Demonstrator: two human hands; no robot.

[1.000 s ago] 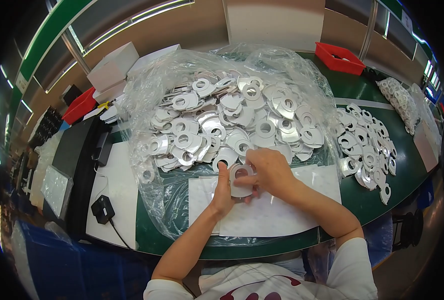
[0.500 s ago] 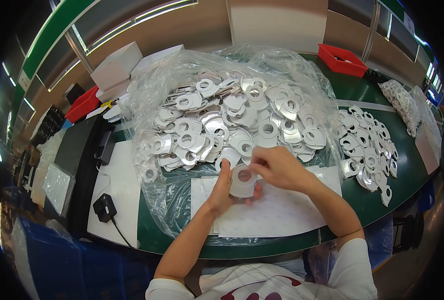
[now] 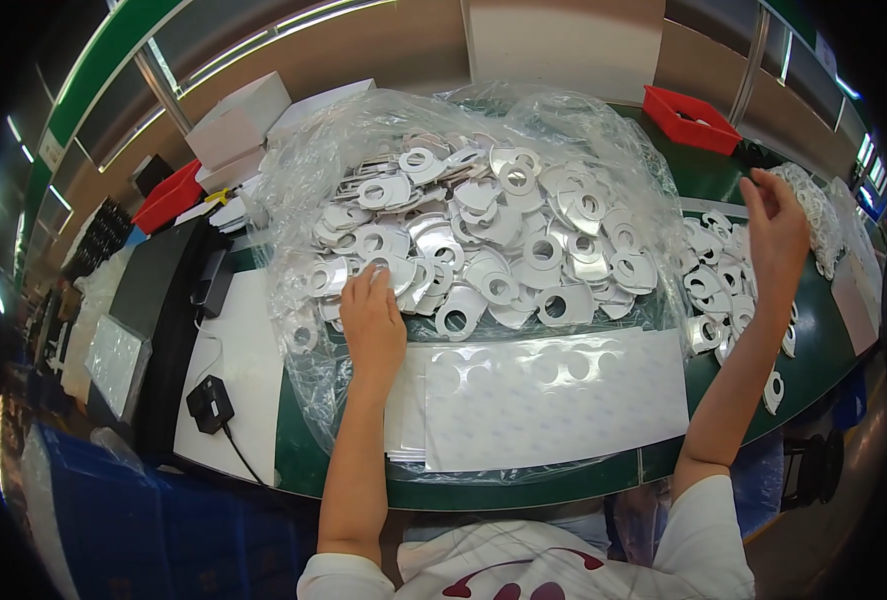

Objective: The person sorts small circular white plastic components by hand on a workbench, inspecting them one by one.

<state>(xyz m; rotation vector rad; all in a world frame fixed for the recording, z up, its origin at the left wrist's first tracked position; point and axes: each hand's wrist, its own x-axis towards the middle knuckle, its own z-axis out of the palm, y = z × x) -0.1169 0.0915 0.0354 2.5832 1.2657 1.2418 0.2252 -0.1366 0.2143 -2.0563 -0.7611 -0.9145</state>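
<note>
A large heap of flat silvery pieces with round holes (image 3: 484, 230) lies on a clear plastic bag (image 3: 364, 130) across the green table. My left hand (image 3: 372, 318) rests palm down on the near left edge of the heap, fingers on the pieces. Out to the right, my right hand (image 3: 776, 232) is raised over a second, smaller spread of the same pieces (image 3: 729, 290), its fingers loosely apart; nothing shows in it. A white sheet with faint round marks (image 3: 554, 395) lies in front of me, between my arms.
White boxes (image 3: 239, 120) stand at the back left, with a red tray (image 3: 169, 195) beside them. Another red tray (image 3: 691, 118) sits at the back right. A black adapter with its cable (image 3: 211, 403) lies on a white sheet (image 3: 229, 390) at the left. The table's near edge (image 3: 524, 490) runs just before my body.
Both hands were together at the near edge of the heap holding one piece. Now they are apart: the left went onto the heap, the right swung out to the right pile.
</note>
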